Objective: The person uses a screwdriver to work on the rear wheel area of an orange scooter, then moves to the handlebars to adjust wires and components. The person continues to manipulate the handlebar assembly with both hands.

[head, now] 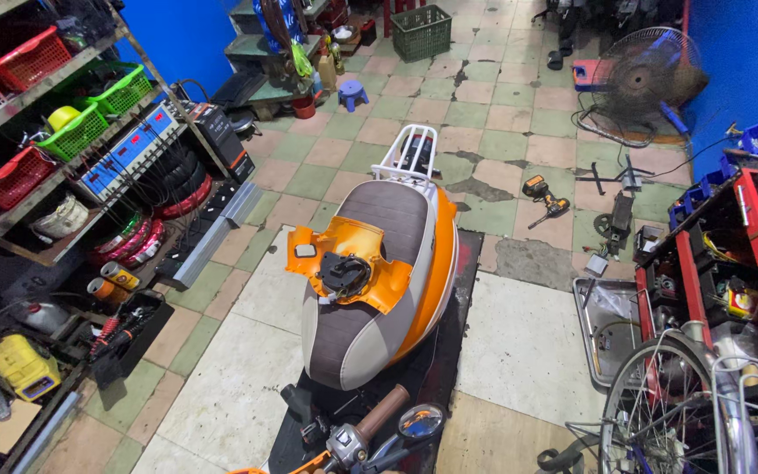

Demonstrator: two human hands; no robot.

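Note:
Neither of my hands is in view. An orange and white scooter (432, 263) stands in the middle of the floor, seen from above its handlebar. Its brown and grey seat (370, 290) carries a loose orange body panel (344, 259) with a black round part set in it. At the bottom edge I see the brown handlebar grip (379, 414) and a round mirror (420, 423). A white rear rack (408, 151) sits at the scooter's far end.
Shelves with red and green baskets (72, 132) line the left. A red tool cart (730, 263) and a bicycle wheel (668, 404) stand at right. A cordless drill (544, 195) lies on the tiles. A floor fan (647, 79) is at the back right, a metal tray (603, 329) beside the cart.

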